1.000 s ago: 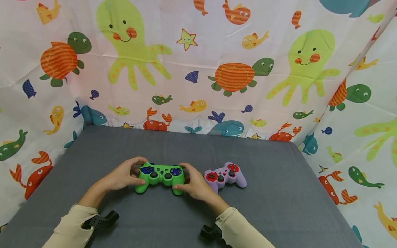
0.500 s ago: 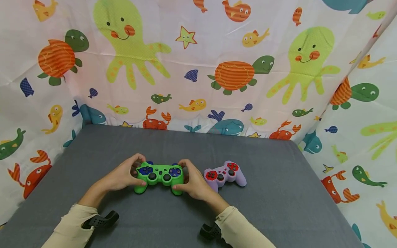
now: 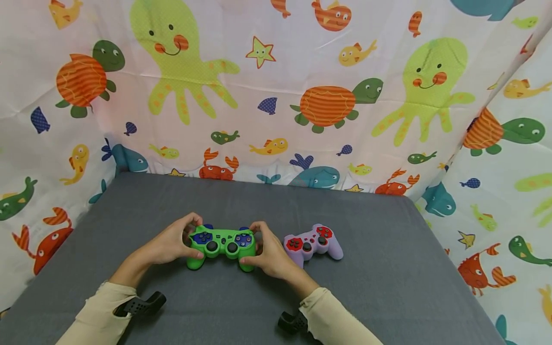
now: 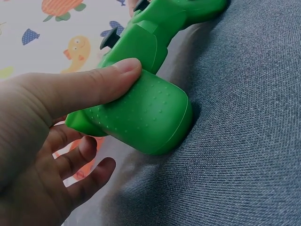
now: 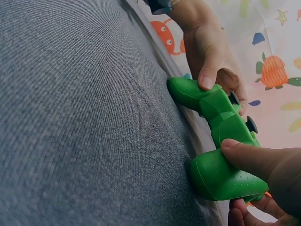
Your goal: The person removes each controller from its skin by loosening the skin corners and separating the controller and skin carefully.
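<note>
A green game controller [image 3: 223, 242] with blue button areas and black thumbsticks lies between both hands on the grey cloth. My left hand [image 3: 172, 242] grips its left end, thumb on the handle and the forefinger at the far edge; in the left wrist view the other fingers [image 4: 94, 183] stay off it. At the opposite end my right hand [image 3: 271, 251] pinches the right handle between thumb and fingers, as the right wrist view also shows. Just right of that hand lies a lilac controller [image 3: 314, 243] with red button areas, untouched, its left handle partly behind the hand.
Grey cloth covers the table [image 3: 379, 287]. A white curtain [image 3: 267, 28] printed with sea animals hangs along the back and both sides. Black wrist straps [image 3: 144, 304] sit over the cream sleeves.
The green controller and both hands stay almost where they were, with a very slight shift early on. The curtain on the right side has moved a little.
</note>
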Tool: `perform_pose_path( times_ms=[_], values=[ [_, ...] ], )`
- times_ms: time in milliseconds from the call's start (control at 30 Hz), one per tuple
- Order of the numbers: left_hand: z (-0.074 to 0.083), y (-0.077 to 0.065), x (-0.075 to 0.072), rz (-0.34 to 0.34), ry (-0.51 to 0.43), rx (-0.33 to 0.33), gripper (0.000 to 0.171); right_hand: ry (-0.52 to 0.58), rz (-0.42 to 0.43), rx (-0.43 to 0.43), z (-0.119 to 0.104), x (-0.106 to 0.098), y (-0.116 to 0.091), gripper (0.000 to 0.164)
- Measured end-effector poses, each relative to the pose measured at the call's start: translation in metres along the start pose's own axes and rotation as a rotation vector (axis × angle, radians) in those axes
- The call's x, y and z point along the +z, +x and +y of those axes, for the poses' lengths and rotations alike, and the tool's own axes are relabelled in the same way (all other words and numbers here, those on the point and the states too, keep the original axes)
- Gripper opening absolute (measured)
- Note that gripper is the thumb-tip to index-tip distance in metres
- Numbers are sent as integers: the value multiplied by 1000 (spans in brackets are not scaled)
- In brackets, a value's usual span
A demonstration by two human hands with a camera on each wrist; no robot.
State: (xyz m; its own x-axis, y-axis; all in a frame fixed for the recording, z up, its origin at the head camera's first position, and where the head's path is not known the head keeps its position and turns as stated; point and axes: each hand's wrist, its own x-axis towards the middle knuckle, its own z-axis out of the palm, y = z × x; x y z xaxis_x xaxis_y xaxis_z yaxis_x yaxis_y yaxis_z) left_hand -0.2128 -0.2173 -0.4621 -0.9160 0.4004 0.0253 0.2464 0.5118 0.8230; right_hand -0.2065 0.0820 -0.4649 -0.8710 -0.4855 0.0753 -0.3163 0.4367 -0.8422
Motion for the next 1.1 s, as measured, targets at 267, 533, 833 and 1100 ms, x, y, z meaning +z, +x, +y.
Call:
perform_pose_path(
  times_ms=[267, 533, 833, 1100],
  values=[
    [-1, -3, 1, 18, 16, -1, 61, 0, 1, -11, 1, 1, 1, 69],
    [-2, -8, 6, 46, 46, -10, 59, -1, -1, 1, 3, 4, -2, 67],
    [-1, -11, 10, 49, 92, -32, 58, 8, -19, -22, 6, 2, -3, 65],
    [-2, -9, 9, 33, 63, -17, 57, -2, -50, -41, 6, -3, 1, 65]
  ],
)
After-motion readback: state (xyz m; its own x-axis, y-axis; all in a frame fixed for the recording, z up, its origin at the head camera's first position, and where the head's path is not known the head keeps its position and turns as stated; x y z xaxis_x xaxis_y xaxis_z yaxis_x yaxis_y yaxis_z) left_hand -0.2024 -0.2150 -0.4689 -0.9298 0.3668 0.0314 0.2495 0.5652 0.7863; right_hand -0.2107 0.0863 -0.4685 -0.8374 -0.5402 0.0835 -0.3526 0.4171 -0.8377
